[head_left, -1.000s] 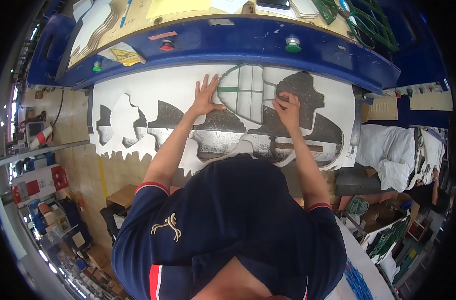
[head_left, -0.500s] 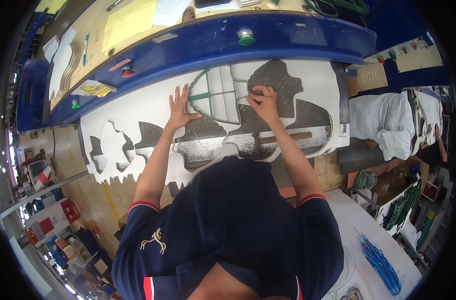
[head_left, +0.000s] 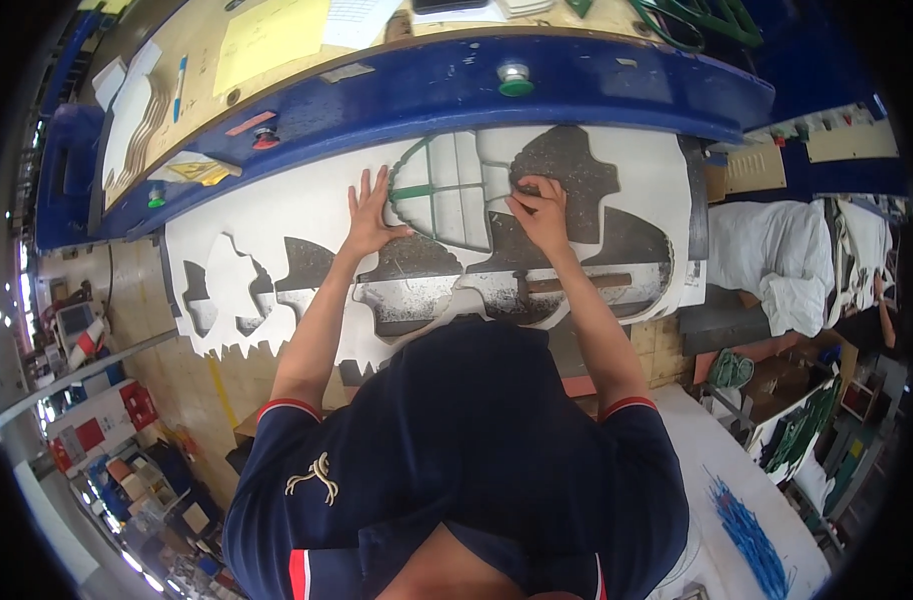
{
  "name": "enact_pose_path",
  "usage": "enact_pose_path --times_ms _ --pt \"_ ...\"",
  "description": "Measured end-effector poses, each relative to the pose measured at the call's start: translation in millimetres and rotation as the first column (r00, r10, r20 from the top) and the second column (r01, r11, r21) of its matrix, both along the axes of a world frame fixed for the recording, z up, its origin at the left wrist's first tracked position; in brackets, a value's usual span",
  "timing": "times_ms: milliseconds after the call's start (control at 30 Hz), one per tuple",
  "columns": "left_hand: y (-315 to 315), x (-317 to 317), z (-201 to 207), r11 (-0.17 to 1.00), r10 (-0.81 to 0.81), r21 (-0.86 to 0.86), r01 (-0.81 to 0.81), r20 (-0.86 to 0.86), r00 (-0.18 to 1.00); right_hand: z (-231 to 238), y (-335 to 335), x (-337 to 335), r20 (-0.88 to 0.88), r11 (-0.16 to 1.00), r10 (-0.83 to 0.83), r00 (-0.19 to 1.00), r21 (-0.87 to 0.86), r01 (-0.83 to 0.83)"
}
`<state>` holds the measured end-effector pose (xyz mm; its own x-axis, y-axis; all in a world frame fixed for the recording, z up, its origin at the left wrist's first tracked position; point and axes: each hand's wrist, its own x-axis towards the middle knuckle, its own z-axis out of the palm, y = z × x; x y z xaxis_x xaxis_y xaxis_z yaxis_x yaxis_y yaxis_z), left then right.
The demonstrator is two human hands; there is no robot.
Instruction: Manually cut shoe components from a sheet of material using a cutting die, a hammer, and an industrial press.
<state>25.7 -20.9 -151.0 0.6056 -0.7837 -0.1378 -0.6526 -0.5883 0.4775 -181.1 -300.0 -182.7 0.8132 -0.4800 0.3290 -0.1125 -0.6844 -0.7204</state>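
Head view: left hand point(head_left: 365, 215) stays flat on the white sheet point(head_left: 277, 215), gripping nothing, while right hand point(head_left: 540, 210) has closed, fingertips pinching the green-framed cutting die point(head_left: 439, 190).

Cutting frame point(head_left: 447, 190) on sheet point(head_left: 277, 215) — left hand point(head_left: 370, 212) left, right hand point(head_left: 540, 212) right.

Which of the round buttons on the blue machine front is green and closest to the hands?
The large green button at top centre, above the right hand. The red button and the small green one sit further left.
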Motion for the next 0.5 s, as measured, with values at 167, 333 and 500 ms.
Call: enact_pose_path --times_ms 167,333,500 --pt "1 1 0 1.0 0.005 -0.024 -0.006 -0.012 1.0 2 -1 1 -0.016 1.0 -0.002 1.0 -0.029 0.001" --pt "3 -1 -3 0.999 0.0 -0.045 0.0 0.0 1.0 4 -3 -1 -0.031 1.0 0.014 0.999 0.007 -0.014" --pt "8 -6 6 0.988 0.069 -0.142 -0.065 0.021 0.997 17 -10 -1 -0.084 0.997 0.066 0.994 0.056 -0.061"
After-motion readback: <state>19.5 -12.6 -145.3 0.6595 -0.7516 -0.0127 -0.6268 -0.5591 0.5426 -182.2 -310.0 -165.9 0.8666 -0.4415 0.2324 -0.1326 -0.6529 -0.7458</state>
